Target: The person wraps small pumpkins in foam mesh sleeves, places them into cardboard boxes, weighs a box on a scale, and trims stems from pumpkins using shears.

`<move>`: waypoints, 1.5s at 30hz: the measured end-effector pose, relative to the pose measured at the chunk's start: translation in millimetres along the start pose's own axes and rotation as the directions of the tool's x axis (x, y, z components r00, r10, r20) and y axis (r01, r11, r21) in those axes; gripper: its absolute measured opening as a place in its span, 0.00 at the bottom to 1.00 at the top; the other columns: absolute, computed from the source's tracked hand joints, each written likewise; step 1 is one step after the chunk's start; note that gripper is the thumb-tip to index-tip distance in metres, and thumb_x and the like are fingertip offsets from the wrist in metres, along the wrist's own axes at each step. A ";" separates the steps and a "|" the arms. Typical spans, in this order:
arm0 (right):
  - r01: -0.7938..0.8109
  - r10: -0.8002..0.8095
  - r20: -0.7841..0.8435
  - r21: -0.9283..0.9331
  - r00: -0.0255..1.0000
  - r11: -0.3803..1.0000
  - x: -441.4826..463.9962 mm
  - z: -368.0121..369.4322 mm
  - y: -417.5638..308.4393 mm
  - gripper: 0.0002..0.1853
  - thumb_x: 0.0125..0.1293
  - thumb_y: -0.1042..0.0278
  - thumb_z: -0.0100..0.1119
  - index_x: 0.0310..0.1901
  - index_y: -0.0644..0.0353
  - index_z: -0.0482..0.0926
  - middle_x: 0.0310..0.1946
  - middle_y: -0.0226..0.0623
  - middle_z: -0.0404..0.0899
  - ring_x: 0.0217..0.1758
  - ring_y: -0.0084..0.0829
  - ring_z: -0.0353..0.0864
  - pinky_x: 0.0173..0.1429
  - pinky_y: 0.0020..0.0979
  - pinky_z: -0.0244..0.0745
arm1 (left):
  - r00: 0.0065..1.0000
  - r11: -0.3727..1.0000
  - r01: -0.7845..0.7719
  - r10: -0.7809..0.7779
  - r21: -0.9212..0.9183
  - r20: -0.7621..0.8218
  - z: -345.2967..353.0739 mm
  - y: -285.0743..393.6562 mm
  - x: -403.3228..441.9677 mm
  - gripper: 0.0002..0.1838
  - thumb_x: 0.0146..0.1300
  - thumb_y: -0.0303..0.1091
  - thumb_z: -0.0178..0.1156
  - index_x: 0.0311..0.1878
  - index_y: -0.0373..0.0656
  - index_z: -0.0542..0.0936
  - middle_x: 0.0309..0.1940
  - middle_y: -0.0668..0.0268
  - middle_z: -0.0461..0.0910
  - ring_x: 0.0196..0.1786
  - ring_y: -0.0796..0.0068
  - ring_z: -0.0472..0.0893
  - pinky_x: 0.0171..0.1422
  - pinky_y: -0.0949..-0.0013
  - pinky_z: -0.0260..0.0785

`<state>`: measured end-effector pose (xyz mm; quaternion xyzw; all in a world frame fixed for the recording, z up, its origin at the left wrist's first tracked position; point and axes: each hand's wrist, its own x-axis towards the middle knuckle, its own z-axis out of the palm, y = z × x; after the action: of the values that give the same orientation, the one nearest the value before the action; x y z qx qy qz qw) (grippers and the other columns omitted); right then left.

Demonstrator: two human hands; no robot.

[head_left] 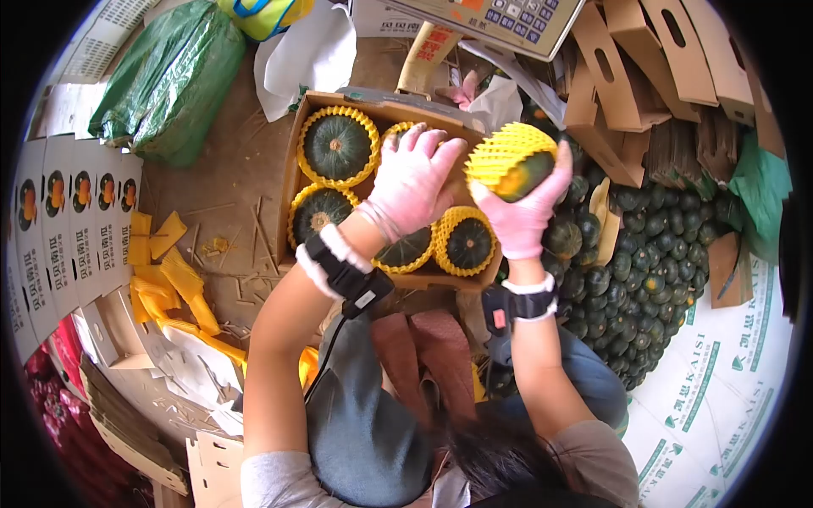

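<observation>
My right hand (521,216), in a pink glove, grips a dark green squash (535,172) with an orange patch. A yellow foam net (512,152) covers much of it. They are at the right side of an open cardboard box (288,182). Over the middle of the box is my left hand (411,179), also gloved in pink, its fingers spread above the packed squashes. Whether its palm touches one is hidden. Netted squashes show around it: one at upper left (337,146), another at lower left (322,210), and one at lower right (468,242).
A large heap of squashes (635,254) lies to the right. Folded cartons (627,76) stand at upper right, and a scale (517,21) is beyond the box. Yellow foam nets (165,288) and printed white boxes (63,220) are on the left, below a green bag (174,85).
</observation>
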<state>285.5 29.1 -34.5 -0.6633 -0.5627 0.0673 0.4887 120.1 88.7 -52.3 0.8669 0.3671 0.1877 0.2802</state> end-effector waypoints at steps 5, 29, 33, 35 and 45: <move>0.053 -0.014 0.138 -0.284 0.990 0.957 -6.8 14.2 18.5 0.57 0.28 0.65 0.78 0.66 0.58 0.56 0.58 0.50 0.57 0.61 0.54 0.59 0.66 0.50 0.61 | 0.991 0.943 0.096 -0.120 0.319 0.057 29.7 -19.4 6.4 0.39 0.42 0.52 0.69 0.62 0.57 0.72 0.63 0.57 0.65 0.69 0.52 0.60 0.70 0.33 0.47; 0.406 0.203 0.630 -0.680 0.750 0.610 -19.3 8.1 18.0 0.51 0.53 0.34 0.61 0.73 0.49 0.51 0.70 0.55 0.49 0.74 0.56 0.46 0.73 0.61 0.38 | 0.877 0.873 0.405 -0.287 0.271 -0.385 -70.5 -45.6 -90.0 0.32 0.48 0.46 0.70 0.58 0.49 0.74 0.58 0.49 0.70 0.63 0.45 0.66 0.66 0.45 0.58; 0.029 0.159 0.239 -0.633 0.958 0.774 -74.9 -33.5 2.8 0.46 0.54 0.37 0.62 0.66 0.60 0.59 0.61 0.55 0.61 0.63 0.53 0.61 0.66 0.55 0.55 | 0.795 0.792 0.593 -0.545 0.148 -0.268 -54.9 -77.4 -160.3 0.32 0.53 0.49 0.67 0.60 0.49 0.72 0.55 0.50 0.72 0.59 0.45 0.70 0.62 0.50 0.64; -0.256 0.324 0.083 -0.444 0.943 0.859 -117.3 -58.2 20.3 0.43 0.54 0.50 0.69 0.64 0.67 0.60 0.58 0.56 0.64 0.61 0.54 0.65 0.65 0.47 0.60 | 0.737 0.744 0.664 -0.667 -0.070 -0.108 -40.8 -91.0 -186.5 0.32 0.56 0.50 0.65 0.62 0.48 0.70 0.53 0.49 0.73 0.56 0.48 0.73 0.59 0.54 0.68; -0.783 0.721 0.346 0.071 0.601 0.618 -164.7 -50.4 39.6 0.32 0.72 0.43 0.44 0.60 0.67 0.68 0.56 0.43 0.73 0.57 0.36 0.71 0.63 0.32 0.63 | 0.710 0.162 0.318 -0.694 -0.934 0.122 -20.5 -82.8 -185.1 0.26 0.69 0.37 0.57 0.65 0.36 0.65 0.53 0.65 0.74 0.53 0.78 0.71 0.57 0.74 0.65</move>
<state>285.8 -129.1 -113.2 -0.7647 -0.2815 0.4225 0.3969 -56.9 6.1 -110.2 0.3327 0.5123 0.3938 0.6869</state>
